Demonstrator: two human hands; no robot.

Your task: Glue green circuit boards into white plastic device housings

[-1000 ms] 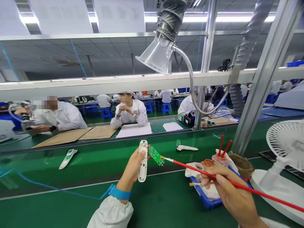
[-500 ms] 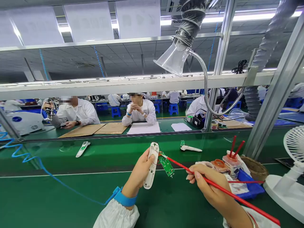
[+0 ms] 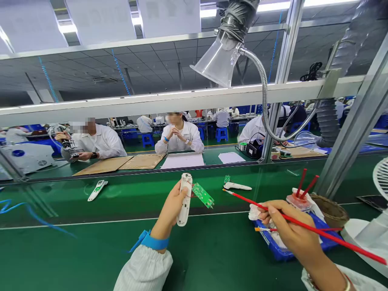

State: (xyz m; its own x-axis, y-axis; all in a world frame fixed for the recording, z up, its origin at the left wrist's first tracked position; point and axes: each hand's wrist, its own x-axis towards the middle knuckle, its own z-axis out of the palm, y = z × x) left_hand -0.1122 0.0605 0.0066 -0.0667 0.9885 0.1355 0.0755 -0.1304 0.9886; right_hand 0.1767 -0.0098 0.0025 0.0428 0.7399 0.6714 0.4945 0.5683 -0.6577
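Our left hand (image 3: 172, 201) pinches the white casing (image 3: 183, 208), holding it up over the green bench (image 3: 224, 250), and the green circuit board (image 3: 203, 196) slants out just beside its upper end. With our right hand (image 3: 293, 225) we pinch the long red brush (image 3: 249, 200), its tip apart from the board, above the blue tray (image 3: 280, 254) where a second brush (image 3: 332, 229) lies.

A clear funnel (image 3: 214, 62) hangs from a grey duct (image 3: 238, 20); a white fan (image 3: 373, 232) stands far right.

The casing (image 3: 183, 210) looks smooth plastic, the brush handle (image 3: 333, 239) glossy, the gooseneck (image 3: 264, 89) ridged metal.
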